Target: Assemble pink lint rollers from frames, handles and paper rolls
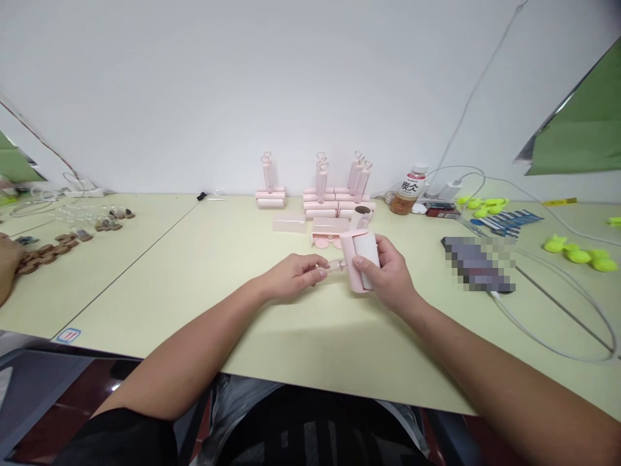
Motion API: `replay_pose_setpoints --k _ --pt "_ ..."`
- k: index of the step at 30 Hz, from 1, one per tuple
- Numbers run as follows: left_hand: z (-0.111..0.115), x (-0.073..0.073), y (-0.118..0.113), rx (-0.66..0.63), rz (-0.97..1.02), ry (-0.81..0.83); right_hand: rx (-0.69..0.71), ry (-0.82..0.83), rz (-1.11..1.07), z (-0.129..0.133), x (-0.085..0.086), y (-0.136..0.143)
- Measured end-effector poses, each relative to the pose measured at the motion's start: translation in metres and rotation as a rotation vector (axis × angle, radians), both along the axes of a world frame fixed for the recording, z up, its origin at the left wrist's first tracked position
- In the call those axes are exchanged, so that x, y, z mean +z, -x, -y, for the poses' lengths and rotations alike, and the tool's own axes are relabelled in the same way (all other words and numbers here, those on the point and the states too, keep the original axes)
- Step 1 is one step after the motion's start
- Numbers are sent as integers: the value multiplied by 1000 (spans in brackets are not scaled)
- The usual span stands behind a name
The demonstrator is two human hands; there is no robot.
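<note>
My right hand is wrapped round the white and pale pink head of a lint roller, held above the table. My left hand pinches the lint roller's clear handle, which points left from the pink side. Just behind lie pale pink cover pieces, pink round end parts and a white paper roll with a brown core. Farther back, several pink lint rollers are stacked, with their heart-tipped handles standing up.
To the right stand a drink bottle, a phone with a white charging cable, blue strips and yellow-green pieces. At left, another person's hand rests near brown pieces. A white wall closes the back.
</note>
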State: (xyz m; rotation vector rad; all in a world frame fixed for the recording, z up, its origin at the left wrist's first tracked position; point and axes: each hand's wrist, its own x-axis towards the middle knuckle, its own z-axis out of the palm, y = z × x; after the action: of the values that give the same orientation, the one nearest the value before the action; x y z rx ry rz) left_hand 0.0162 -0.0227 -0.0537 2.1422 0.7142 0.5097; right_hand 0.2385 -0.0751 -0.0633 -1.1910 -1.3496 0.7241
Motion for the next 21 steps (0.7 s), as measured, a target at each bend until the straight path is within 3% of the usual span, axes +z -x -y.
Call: replay_pose_setpoints --k 14,21 --pt "4 1 -2 -39 -26 72 123 41 265 -3 -2 -3" --pt "8 4 -1 9 -84 -89 134 85 175 0 -2 1"
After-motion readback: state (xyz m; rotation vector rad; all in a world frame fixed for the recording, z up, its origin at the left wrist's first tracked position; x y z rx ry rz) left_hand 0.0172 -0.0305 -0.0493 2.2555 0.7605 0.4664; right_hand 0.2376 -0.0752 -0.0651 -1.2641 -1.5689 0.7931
